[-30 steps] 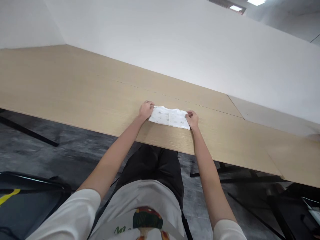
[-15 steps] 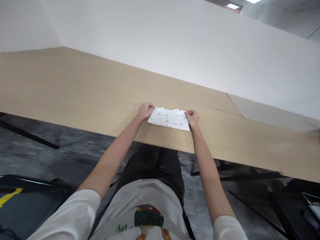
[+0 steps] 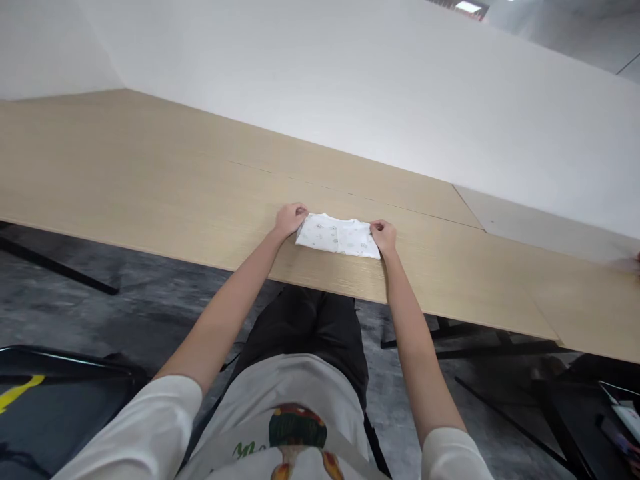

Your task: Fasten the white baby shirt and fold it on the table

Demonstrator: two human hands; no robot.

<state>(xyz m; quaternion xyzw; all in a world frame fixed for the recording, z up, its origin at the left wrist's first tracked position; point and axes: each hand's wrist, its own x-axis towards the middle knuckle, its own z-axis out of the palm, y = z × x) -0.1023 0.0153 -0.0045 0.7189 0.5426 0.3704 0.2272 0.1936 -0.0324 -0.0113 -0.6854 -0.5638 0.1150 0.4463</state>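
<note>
Folded cloth (image 3: 339, 236): small, white with a faint scattered print, lying flat on the wooden table (image 3: 150, 180) a little back from the near edge, directly ahead of the person. Long axis: side to side, roughly parallel to that near edge, with the right end slightly nearer the person than the left. Left hand (image 3: 289, 219): at the cloth's left short end, fingers curled over the far-left corner and pinching the fabric there. Right hand (image 3: 384, 237): at the cloth's right short end, thumb and fingers closed on the far-right corner. Both hands touch the cloth, one at each end, so neither is the nearer; the cloth spans the whole gap between them. Both forearms run in from the near side of the cloth, crossing the table's edge. White wall panel (image 3: 400, 100): well beyond the cloth, along the table's far side.
</note>
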